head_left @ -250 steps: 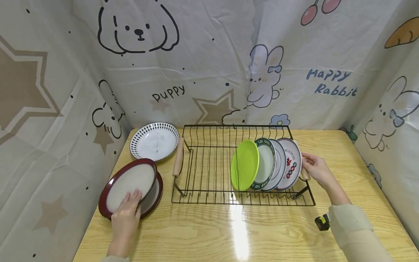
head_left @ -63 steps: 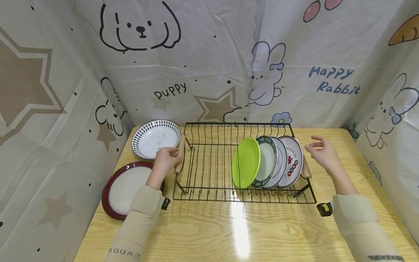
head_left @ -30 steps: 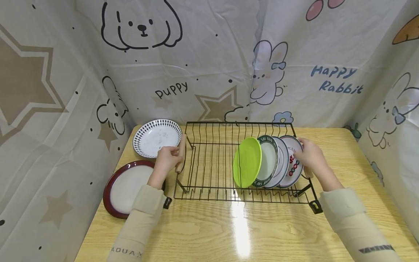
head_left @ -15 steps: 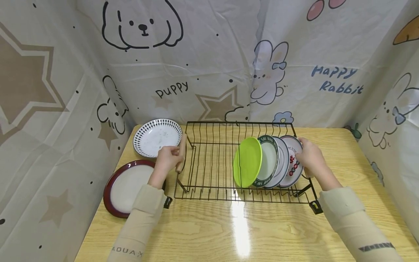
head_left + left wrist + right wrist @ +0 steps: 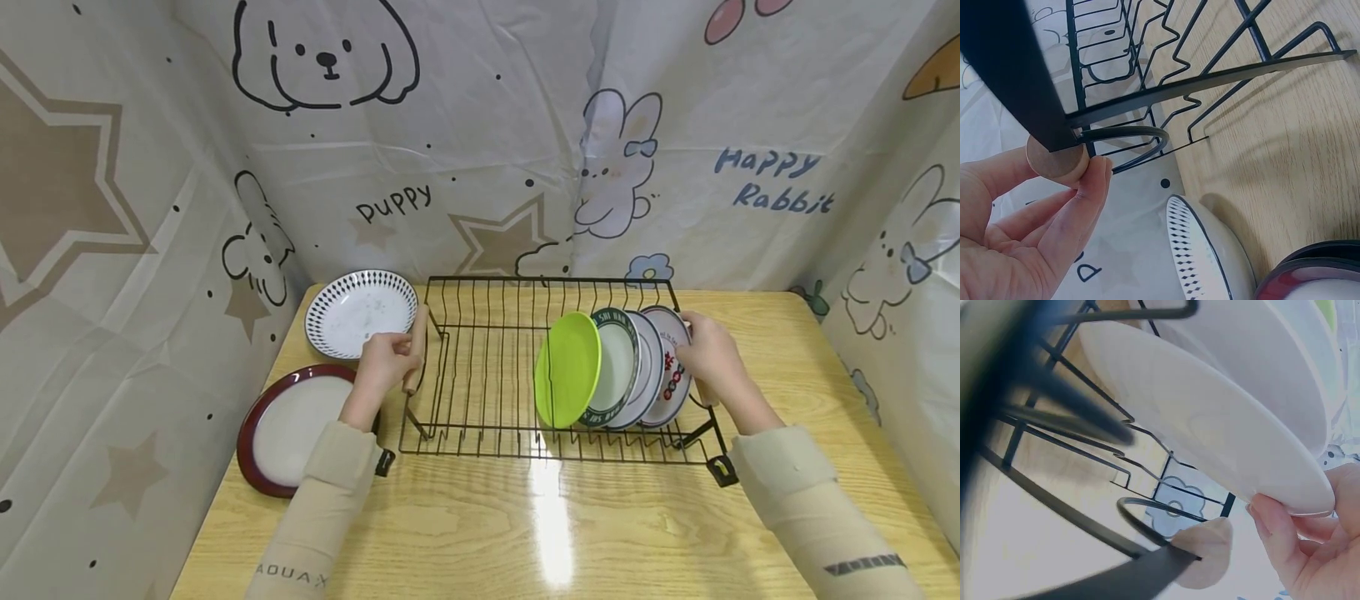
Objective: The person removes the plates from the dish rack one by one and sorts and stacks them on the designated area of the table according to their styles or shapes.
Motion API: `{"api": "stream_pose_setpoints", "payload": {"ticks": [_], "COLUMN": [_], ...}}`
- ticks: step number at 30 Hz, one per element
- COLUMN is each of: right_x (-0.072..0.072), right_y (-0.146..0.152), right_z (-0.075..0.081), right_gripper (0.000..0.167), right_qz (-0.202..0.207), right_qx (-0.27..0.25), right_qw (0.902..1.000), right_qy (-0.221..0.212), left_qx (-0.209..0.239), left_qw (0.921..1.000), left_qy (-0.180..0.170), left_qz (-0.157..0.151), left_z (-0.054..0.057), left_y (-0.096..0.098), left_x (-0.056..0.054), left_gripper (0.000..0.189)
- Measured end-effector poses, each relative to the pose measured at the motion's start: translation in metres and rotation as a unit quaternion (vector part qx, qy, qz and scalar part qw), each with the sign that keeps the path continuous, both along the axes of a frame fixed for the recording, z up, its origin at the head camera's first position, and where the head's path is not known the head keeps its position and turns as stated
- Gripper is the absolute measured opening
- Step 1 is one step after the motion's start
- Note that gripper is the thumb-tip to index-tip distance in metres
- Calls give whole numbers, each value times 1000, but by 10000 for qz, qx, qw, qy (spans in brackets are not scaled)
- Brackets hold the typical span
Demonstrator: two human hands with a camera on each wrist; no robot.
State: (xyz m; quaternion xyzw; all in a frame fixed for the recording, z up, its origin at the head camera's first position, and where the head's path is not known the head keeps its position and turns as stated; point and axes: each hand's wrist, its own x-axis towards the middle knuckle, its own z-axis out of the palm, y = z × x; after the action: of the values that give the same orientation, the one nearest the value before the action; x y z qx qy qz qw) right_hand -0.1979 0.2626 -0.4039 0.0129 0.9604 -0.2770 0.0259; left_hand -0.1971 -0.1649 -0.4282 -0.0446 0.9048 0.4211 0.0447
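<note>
My left hand (image 5: 381,365) pinches the wooden handle (image 5: 1054,164) at the left end of the black wire dish rack (image 5: 480,278). My right hand (image 5: 714,354) grips the upper right rim of the rightmost plate (image 5: 670,398), white with red print, which stands on edge in the rack. In the right wrist view the pale back of this plate (image 5: 1204,419) slants across, thumb against it and fingers behind. Left of it stand a dark-rimmed white plate (image 5: 645,392), a green-rimmed plate with lettering (image 5: 611,362) and a lime green plate (image 5: 567,375).
A white dish with black diamond patterns (image 5: 360,312) lies left of the rack. Nearer, a cream plate with a dark red rim (image 5: 300,433) lies on another, partly behind the left sleeve (image 5: 337,462). Printed cloth (image 5: 480,125) walls the wooden table (image 5: 480,533).
My left hand has gone from the red-rimmed plate, now laid down, to the rack handle. My right hand came away, then took hold of the rightmost plate, which has since shifted slightly left.
</note>
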Motion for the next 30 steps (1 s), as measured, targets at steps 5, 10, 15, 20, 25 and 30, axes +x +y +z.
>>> {"api": "stream_pose_setpoints", "payload": {"ticks": [5,10,15,20,25,30], "right_x": [1,1,1,3,4,3], "right_y": [-1,2,6,10,18,29], "right_z": [10,21,36,53,67,72], "right_gripper": [57,56,53,48,45,44], "right_qz": [-10,89,105,8,-412,-1052], "right_qx": [41,177,234,184,244,-10], "right_qw": [9999,9993,9975,9932,9832,9664], "right_qy": [100,327,656,1151,1762,2344], "left_qx": [-31,21,53,-5,-85,-89], "left_qw": [10000,10000,10000,10000,10000,9999], "left_qy": [-27,-79,-41,-15,49,60], "left_qz": [-16,18,35,20,-2,-2], "left_z": [1,0,-1,-2,-3,-3], "left_y": [0,0,1,0,-1,-1], "left_x": [0,0,0,-1,-2,-3], "left_gripper": [41,41,40,40,40,39]}}
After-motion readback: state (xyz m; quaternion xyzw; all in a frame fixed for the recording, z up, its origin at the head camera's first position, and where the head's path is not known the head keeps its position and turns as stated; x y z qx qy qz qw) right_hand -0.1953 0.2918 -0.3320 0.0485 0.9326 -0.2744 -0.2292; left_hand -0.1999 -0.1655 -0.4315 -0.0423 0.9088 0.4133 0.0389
